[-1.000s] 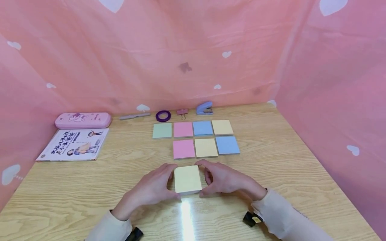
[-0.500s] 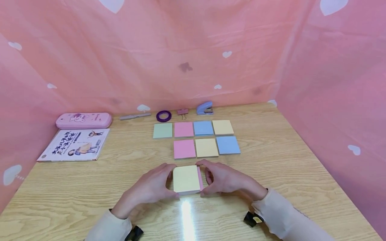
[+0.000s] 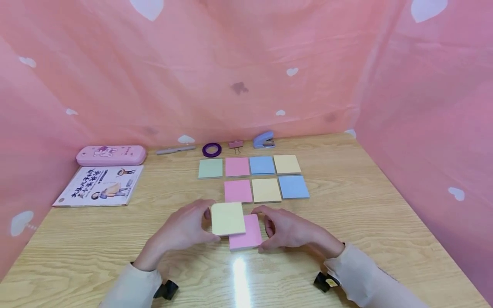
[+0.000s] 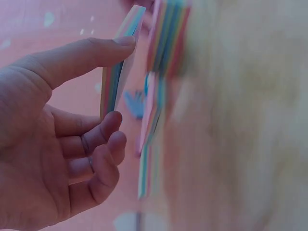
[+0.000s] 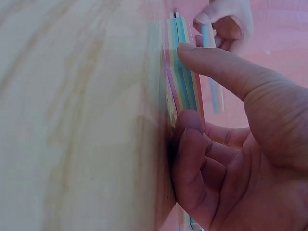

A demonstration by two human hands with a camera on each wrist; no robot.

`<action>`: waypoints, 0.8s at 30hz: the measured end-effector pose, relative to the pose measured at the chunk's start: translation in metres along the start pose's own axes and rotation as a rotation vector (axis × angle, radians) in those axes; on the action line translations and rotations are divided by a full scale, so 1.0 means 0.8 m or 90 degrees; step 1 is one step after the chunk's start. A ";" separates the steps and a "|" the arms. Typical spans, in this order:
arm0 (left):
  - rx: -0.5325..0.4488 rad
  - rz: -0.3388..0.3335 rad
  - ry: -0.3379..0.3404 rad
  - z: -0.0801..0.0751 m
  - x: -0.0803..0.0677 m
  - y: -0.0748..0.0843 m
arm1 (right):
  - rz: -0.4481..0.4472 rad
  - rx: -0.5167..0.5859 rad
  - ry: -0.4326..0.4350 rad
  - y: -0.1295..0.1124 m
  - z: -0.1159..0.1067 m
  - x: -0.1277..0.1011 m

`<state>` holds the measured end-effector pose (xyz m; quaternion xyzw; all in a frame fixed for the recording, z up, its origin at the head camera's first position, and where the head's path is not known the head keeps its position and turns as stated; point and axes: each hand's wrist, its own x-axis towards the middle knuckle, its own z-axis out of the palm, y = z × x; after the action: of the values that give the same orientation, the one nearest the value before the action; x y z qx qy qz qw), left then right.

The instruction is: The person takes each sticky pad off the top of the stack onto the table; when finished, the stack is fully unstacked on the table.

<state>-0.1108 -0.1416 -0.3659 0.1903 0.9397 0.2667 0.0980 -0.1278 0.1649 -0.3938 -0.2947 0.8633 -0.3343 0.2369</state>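
Observation:
In the head view my left hand (image 3: 179,229) pinches a sticky note pad (image 3: 228,218) with a pale yellow top, held above the table and partly over a pink-topped stack of sticky notes (image 3: 249,236). The left wrist view shows the raised pad's striped edge (image 4: 110,86) between thumb and fingers. My right hand (image 3: 290,230) holds the stack by its right side; the right wrist view shows the thumb and fingers on its striped sides (image 5: 185,79). A gap separates the raised pad from the stack in both wrist views.
Beyond the hands lie two rows of sticky note pads, including a green one (image 3: 210,168) and a blue one (image 3: 294,187). Along the back are a pencil case (image 3: 111,155), book (image 3: 101,186), pen (image 3: 176,150), purple tape roll (image 3: 204,149), binder clip (image 3: 236,144) and stapler (image 3: 264,140).
My left hand has slid the yellow-topped pad leftward and lifted it off, uncovering the pink top of the stack. My right hand has stayed at the stack.

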 end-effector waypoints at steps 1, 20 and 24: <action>-0.003 -0.006 0.005 -0.006 0.002 -0.004 | -0.001 -0.002 0.002 0.001 0.000 -0.001; -0.010 -0.004 -0.033 -0.045 0.067 -0.081 | -0.003 -0.005 0.009 0.004 -0.001 -0.001; -0.030 -0.016 -0.050 -0.042 0.072 -0.086 | -0.006 -0.006 0.009 0.004 0.001 0.001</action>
<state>-0.1935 -0.1878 -0.3797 0.1863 0.9308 0.2800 0.1431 -0.1285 0.1659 -0.3967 -0.2980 0.8651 -0.3331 0.2278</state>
